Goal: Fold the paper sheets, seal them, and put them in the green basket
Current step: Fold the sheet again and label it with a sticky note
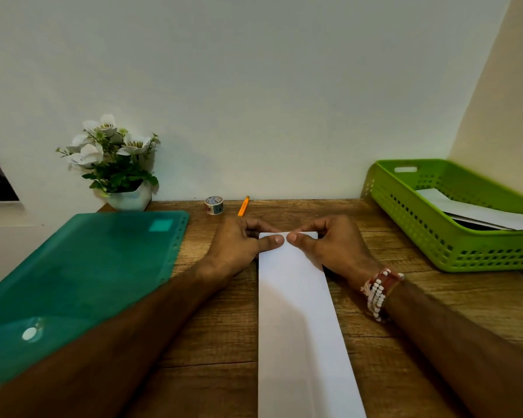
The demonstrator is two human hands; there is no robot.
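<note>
A long white paper sheet (296, 321), folded into a narrow strip, lies lengthwise on the wooden table (224, 327) in front of me. My left hand (239, 245) and my right hand (329, 245) both pinch its far end, thumbs on top and nearly touching each other, fingers curled behind the edge. The green basket (420, 224) stands at the right rear, with folded white papers (477, 212) lying inside it. A small roll of tape (214, 205) sits by the wall behind my hands.
A green plastic folder (82, 279) covers the left part of the table, under my left forearm. An orange pen (243, 206) lies beside the tape. A white pot of flowers (115, 164) stands at the rear left against the wall.
</note>
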